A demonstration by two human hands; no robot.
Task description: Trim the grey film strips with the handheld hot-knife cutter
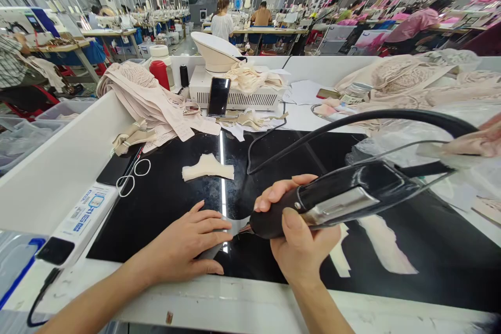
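My left hand [191,242] lies flat with fingers extended on the black worktop [164,198], over a thin greyish piece [237,225] that it mostly hides. My right hand [297,240] is closed around a black corded hand tool [344,190] with a silver lever, thumb near the lever. The tool's narrow metal tip [246,228] points left at the greyish piece, beside my left fingertips; whether it touches cannot be made out. Beyond my hands lies a cream curved fabric piece [208,167]. Pale fabric strips [387,245] lie right of my right hand.
Stacks of beige fabric [144,96] and a phone [218,96] before a vented white box [238,95] stand at the back. Lace pieces [410,78] are heaped back right. A long carton [84,219] lies left. The tool's thick black cable [352,117] arches across the right side.
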